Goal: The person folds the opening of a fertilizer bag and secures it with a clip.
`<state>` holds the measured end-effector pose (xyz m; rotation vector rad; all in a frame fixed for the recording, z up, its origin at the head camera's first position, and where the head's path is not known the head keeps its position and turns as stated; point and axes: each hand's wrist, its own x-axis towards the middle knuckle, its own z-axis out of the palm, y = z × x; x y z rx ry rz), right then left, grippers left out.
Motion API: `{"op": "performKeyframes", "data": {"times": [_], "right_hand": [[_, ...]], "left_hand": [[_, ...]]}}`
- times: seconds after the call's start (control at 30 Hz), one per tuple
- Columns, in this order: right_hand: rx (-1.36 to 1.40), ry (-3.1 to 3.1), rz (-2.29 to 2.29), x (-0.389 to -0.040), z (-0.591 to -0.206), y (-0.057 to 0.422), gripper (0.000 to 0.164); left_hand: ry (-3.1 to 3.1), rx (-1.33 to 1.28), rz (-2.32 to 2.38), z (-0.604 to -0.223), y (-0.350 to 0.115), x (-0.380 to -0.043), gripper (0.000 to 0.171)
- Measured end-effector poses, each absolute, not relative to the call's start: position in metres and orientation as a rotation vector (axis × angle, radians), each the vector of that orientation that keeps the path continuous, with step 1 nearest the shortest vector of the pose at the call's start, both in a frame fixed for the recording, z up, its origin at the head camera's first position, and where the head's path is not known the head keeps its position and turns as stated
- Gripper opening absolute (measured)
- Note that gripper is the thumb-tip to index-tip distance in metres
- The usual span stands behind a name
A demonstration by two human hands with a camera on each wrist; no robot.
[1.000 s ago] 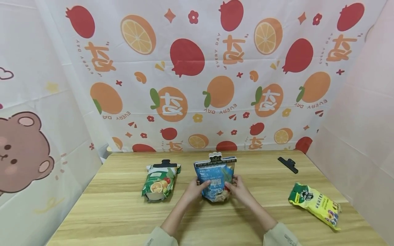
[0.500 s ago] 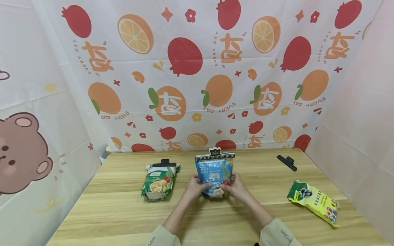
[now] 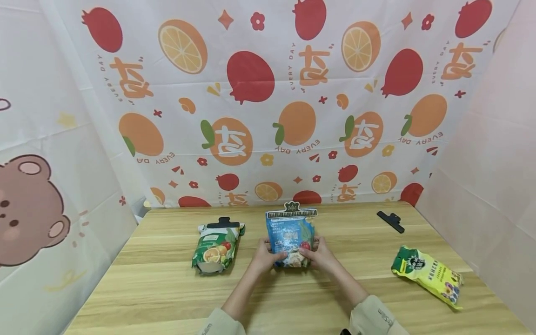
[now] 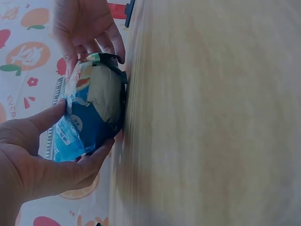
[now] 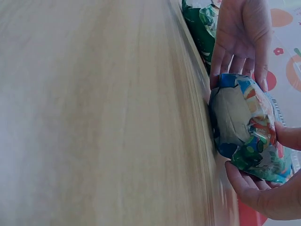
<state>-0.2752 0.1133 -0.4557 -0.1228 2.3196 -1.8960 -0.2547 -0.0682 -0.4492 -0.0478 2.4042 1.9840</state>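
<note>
Both hands hold a blue food bag (image 3: 291, 232) with fruit and vegetable pictures at the middle of the table. Across its top edge sits a wide decorative clip (image 3: 292, 212) with a piano-key strip. The left hand (image 3: 264, 257) grips the bag's left side, thumb on the front and fingers behind. On the opposite side the right hand (image 3: 321, 257) grips it the same way. The left wrist view has the bag's plain bottom (image 4: 106, 92) facing the camera, low over the wood. In the right wrist view the thumb and fingers of the right hand (image 5: 273, 188) span the bag's side.
To the left lies a green and white fruit-print bag (image 3: 215, 249) with a black clip (image 3: 224, 223) on its top. A loose black clip (image 3: 391, 222) lies at the back right, behind a yellow and green bag (image 3: 429, 277). A printed curtain (image 3: 284, 181) hangs behind the table (image 3: 167, 298).
The blue bag has turned slightly so its clip faces forward more squarely, and its bottom sits a little higher in the head view. Both hands keep their grip; the other bags stay put.
</note>
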Motion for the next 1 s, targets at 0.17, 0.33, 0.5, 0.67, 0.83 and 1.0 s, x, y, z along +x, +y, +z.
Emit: {"op": "performKeyframes", "data": {"times": [0.17, 0.33, 0.5, 0.67, 0.83, 1.0], "right_hand": [[-0.097, 2.285, -1.895, -0.277, -0.456, 0.112, 0.060], [-0.098, 2.266, -1.896, -0.279, -0.456, 0.111, 0.060], [-0.106, 2.266, -1.884, -0.281, -0.456, 0.109, 0.055], [-0.121, 2.279, -1.848, -0.283, -0.458, 0.109, 0.049], [-0.120, 2.301, -1.775, -0.287, -0.460, 0.109, 0.044], [-0.079, 2.322, -1.690, -0.289, -0.460, 0.107, 0.043]], "left_hand": [[2.417, -0.049, 1.947, -0.450, -0.070, -0.255, 0.059], [2.405, -0.049, 1.934, -0.450, -0.070, -0.256, 0.056], [2.380, -0.037, 1.946, -0.451, -0.072, -0.257, 0.052], [2.370, -0.056, 1.933, -0.452, -0.074, -0.257, 0.052], [2.387, -0.112, 1.864, -0.451, -0.074, -0.257, 0.051], [2.422, -0.175, 1.793, -0.450, -0.076, -0.256, 0.052]]}}
